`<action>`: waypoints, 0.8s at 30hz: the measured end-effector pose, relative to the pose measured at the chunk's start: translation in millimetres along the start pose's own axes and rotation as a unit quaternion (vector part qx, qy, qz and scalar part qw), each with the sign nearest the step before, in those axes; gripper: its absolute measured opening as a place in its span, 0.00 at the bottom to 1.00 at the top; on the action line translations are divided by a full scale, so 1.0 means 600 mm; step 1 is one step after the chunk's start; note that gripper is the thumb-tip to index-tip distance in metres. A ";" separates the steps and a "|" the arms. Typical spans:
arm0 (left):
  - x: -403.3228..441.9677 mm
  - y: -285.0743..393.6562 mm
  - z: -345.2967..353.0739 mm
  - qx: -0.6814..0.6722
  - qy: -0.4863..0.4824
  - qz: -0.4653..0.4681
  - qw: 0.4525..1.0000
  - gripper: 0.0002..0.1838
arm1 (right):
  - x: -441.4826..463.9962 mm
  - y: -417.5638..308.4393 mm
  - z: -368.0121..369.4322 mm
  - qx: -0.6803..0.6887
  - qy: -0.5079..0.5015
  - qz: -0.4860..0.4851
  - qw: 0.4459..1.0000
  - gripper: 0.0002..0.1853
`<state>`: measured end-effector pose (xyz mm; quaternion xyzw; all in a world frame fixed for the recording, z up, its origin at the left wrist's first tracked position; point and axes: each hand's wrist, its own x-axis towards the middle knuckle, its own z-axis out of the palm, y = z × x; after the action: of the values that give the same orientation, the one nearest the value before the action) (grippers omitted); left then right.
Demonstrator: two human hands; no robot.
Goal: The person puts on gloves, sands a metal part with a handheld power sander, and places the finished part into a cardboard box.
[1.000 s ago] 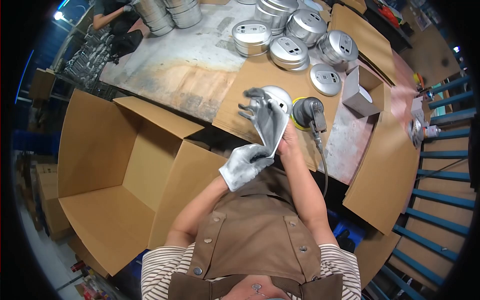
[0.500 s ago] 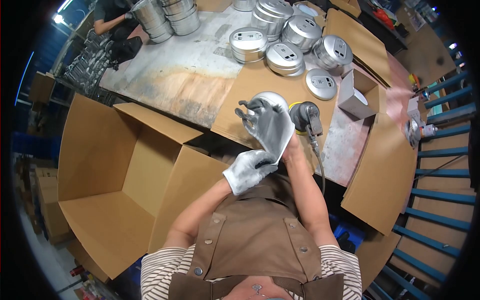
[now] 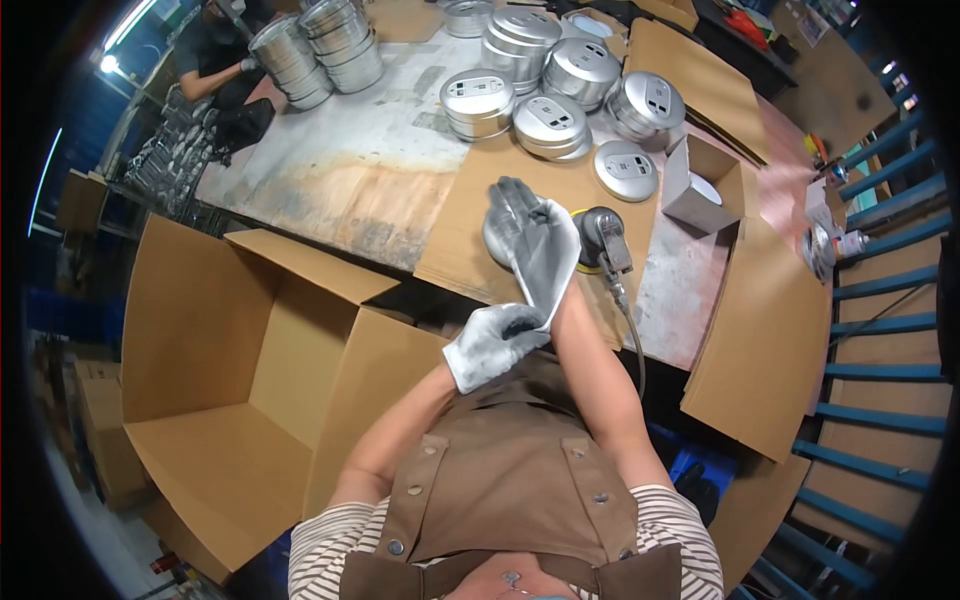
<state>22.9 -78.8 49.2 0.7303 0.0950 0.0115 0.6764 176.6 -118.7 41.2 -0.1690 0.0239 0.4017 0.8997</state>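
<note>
My left hand (image 3: 493,345), in a white and grey glove, pinches the cuff of the glove on my other hand. That grey-palmed glove (image 3: 545,262) covers my right hand (image 3: 530,235), whose fingers stretch out and point away from me, palm showing. Behind my right hand a round silver lid (image 3: 494,240) lies partly hidden on the cardboard sheet (image 3: 460,215). Just right of it sits a dark round sander (image 3: 603,240) with a yellow rim and a hose. A single silver disc (image 3: 626,170) with small dark slots lies beyond the sander.
Stacked silver round tins (image 3: 550,123) stand at the table's back. An open carton (image 3: 215,400) is at the left, a small open box (image 3: 697,200) at the right, near flat cardboard (image 3: 755,340). A co-worker's arm (image 3: 215,80) shows at the far left beside metal stacks (image 3: 290,60).
My right hand has gone further into its glove, and the glove's fingers, bent and loose before, are now straighter and closer together. My left hand keeps hold of the cuff.
</note>
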 end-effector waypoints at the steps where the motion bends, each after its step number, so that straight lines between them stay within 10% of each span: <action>1: -0.004 0.002 0.000 -0.014 0.000 -0.015 1.000 0.11 | 0.003 0.002 -0.007 0.003 -0.010 -0.005 1.000 0.26; 7: -0.011 0.017 -0.019 0.002 0.039 -0.048 0.998 0.11 | 0.008 0.011 0.008 -0.269 0.021 -0.073 0.960 0.32; 11: 0.004 -0.034 -0.051 -0.008 0.171 -0.030 0.985 0.17 | -0.013 0.006 0.008 -0.758 0.031 -0.287 0.585 0.37; 14: 0.011 -0.011 -0.047 0.008 0.132 -0.087 0.987 0.23 | -0.007 0.012 0.016 -0.807 0.047 -0.371 0.457 0.35; 16: 0.023 0.010 -0.045 0.145 0.119 -0.099 0.977 0.25 | -0.001 0.018 0.009 -0.812 0.043 -0.397 0.426 0.34; 24: 0.028 0.023 -0.037 -0.045 0.035 -0.138 0.989 0.17 | -0.008 0.003 0.000 -0.846 0.011 -0.385 0.369 0.35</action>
<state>38.0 -55.4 62.7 0.6779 0.2181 -0.0518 0.7002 172.0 -120.9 41.2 -0.8371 -0.3860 -0.1798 0.3435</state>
